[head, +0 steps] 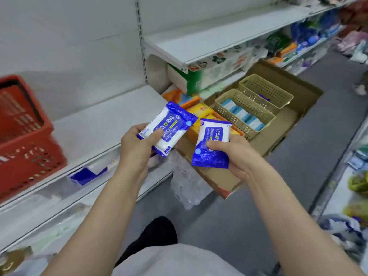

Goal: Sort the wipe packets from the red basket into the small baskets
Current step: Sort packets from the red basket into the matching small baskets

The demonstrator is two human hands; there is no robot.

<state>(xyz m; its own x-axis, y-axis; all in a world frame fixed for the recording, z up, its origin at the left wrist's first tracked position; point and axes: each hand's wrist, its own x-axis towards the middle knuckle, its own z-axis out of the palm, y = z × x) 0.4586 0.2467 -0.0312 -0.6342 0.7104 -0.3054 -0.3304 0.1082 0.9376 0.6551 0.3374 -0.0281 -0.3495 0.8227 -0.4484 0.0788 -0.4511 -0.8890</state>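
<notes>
My left hand [137,145] grips a blue and white alcohol wipe packet [169,126]. A second packet of the same kind [212,144] is held in my right hand [237,154], just right of the first. Both are in the air in front of the white shelf. The red basket [25,140] stands on that shelf at the far left. Two small tan mesh baskets sit in a cardboard box to the right: the nearer basket [244,114] holds several light blue and white packets, the farther basket [265,92] shows one blue item.
The cardboard box [286,124] rests on the floor by the shelf, with orange and yellow packets [199,114] at its left end. An upper white shelf [219,38] overhangs stocked goods. The grey aisle floor [239,222] lies below, and more goods line the right side.
</notes>
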